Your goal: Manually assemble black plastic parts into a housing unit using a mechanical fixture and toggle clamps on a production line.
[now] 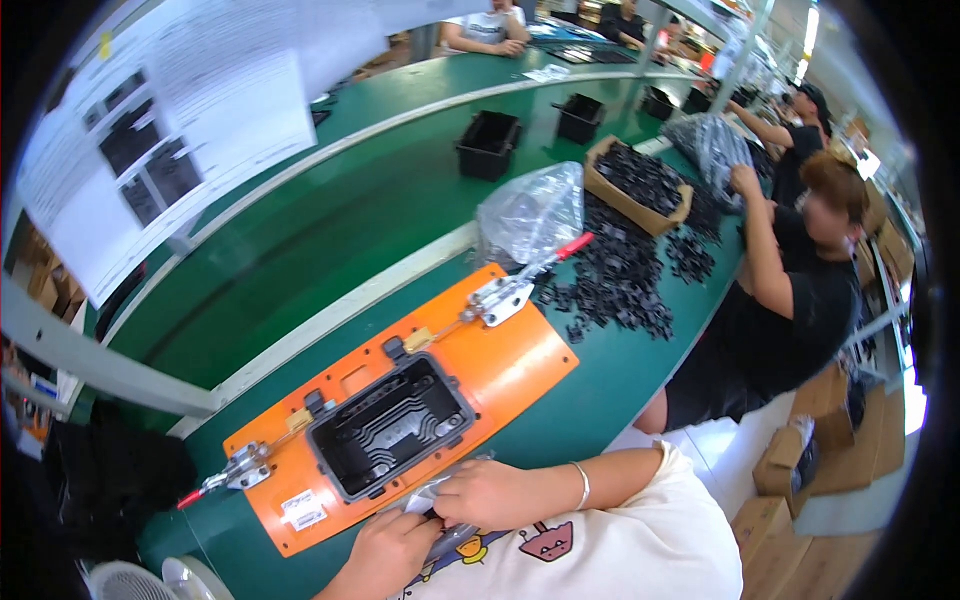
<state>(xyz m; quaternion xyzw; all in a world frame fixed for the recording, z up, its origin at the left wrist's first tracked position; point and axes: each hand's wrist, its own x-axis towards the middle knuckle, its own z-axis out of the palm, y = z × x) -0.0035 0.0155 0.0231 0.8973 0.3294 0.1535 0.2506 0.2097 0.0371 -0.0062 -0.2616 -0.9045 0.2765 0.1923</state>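
A black rectangular housing [390,427] sits open side up in an orange fixture plate [510,365] on the green bench. Just in front of the plate's near edge, my left hand [385,555] and my right hand [490,492] are close together, both gripping a small clear plastic bag [432,493]. What the bag holds is hidden. My right wrist wears a thin bracelet. Two toggle clamps with red handles are fixed to the plate, one at its left end [235,470] and one at its right end [510,290]; both stand apart from the housing.
A heap of small black parts [620,285] lies right of the plate, with a crumpled clear bag [530,212] and a cardboard box [638,185] of the same parts. Black bins [488,145] stand on the belt. A seated person [790,290] works alongside. A fan [150,580] stands lower left.
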